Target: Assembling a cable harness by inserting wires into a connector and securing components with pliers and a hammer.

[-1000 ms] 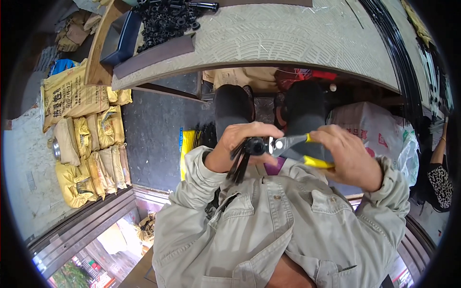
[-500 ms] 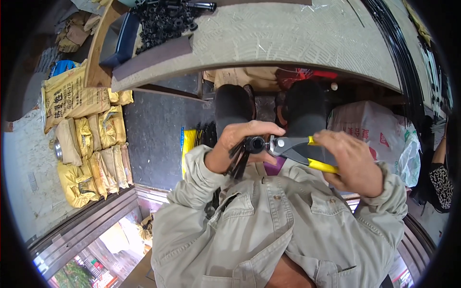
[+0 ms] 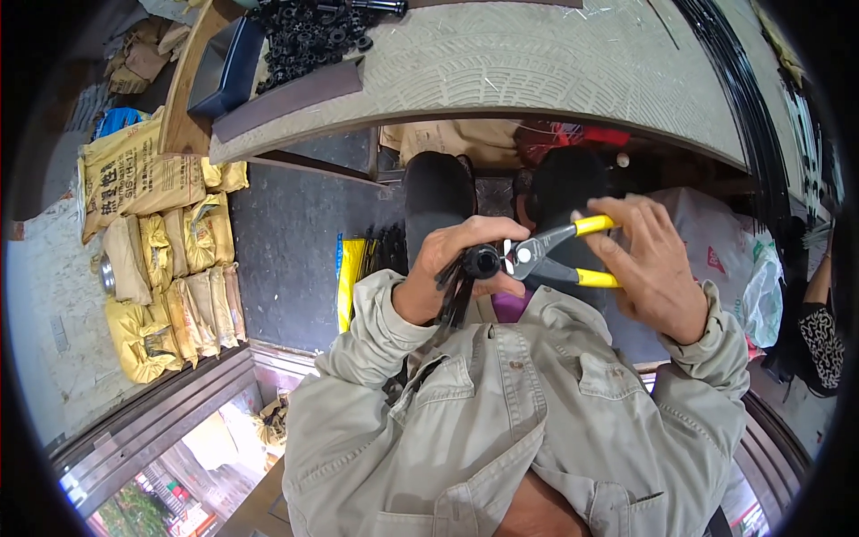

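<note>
In front of my chest, my left hand is closed around a bundle of black ribs with a hub, which looks like a folded umbrella frame. The round, hollow end of the hub faces up, and the thin ribs hang toward my left sleeve. My right hand grips pliers with yellow handles, its fingers on the upper handle and its thumb side by the lower one. Both handles are spread apart. The jaws lie right beside the hub, close to my left fingertips; what sits between them is too small to tell.
A bench spans the far side, with a heap of black rings and a blue bin at its left. Long black rods lie at its right. Yellow and brown sacks line the left wall; plastic bags stand at right.
The pliers' handles have spread wider, and my right hand has opened with them, its fingers moving up and away. My left hand and the umbrella frame have shifted slightly.
</note>
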Motion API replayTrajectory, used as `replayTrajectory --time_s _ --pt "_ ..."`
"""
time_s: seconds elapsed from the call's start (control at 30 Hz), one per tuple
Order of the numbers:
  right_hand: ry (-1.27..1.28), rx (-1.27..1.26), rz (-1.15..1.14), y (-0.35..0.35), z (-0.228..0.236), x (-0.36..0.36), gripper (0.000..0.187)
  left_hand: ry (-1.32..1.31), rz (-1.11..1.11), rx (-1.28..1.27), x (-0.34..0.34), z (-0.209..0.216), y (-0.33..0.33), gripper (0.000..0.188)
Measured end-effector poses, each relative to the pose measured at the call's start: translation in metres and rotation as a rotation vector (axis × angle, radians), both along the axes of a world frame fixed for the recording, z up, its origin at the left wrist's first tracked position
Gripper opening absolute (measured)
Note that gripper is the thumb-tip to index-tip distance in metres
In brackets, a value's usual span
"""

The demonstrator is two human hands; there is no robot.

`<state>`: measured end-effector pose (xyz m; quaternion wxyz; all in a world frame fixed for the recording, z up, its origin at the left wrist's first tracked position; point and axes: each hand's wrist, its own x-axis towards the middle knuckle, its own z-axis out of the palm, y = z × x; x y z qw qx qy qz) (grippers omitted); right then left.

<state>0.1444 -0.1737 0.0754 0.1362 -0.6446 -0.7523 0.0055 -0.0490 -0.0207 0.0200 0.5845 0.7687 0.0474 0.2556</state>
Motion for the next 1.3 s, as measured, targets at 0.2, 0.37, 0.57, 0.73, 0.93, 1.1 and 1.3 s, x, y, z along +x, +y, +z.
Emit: replayTrajectory --time_s 0.2,0.37,0.57,0.73,0.93,1.1,1.3 --pt "0.102 -0.016 -0.033 0.003 -0.021 -0.007 0.038 -0.026 0.126 -0.007 -0.001 -0.003 -0.002 0.049" --pt "0.329 0.137 -0.017 0.011 -0.059 -0.021 0.024 0.088 0.149 -0.199 -0.006 -0.003 -0.003 0.063" --pt "1.683 -0.316 -0.140 0.013 -0.080 -0.045 0.013 -0.076 0.049 -0.273 -0.007 -0.004 0.010 0.093" --pt "-0.029 0.374 -0.022 0.048 -0.038 -0.013 0.026 0.006 0.223 -0.283 -0.015 0.001 0.008 0.080" --pt "-0.713 0.795 -0.083 0.073 -0.034 -0.007 0.037 0.176 0.092 -0.238 -0.021 0.016 0.014 0.089" --pt "-0.477 0.702 -0.123 0.061 -0.049 -0.023 0.032 0.158 0.218 -0.057 -0.022 0.012 0.014 0.086" --pt "-0.153 0.566 -0.206 0.041 -0.055 -0.033 0.025 0.189 0.302 -0.067 -0.014 0.015 0.010 0.084"
